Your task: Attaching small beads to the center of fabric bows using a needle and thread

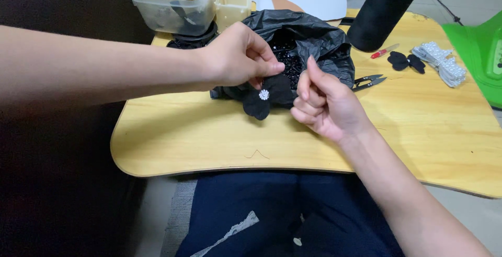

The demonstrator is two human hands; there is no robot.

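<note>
A black fabric flower (267,99) with a pearly centre is pinched from above by the left hand (241,57), over a yellow lap table (209,136). The right hand (324,102) is held just beside it, fingers curled loosely, nothing visibly gripped. Behind, an open black plastic bag (308,37) of beads is seen.

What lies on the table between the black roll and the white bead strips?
In the head view, a small red-handled tool and black petal pieces lie between the black roll and the bead strips.
</note>
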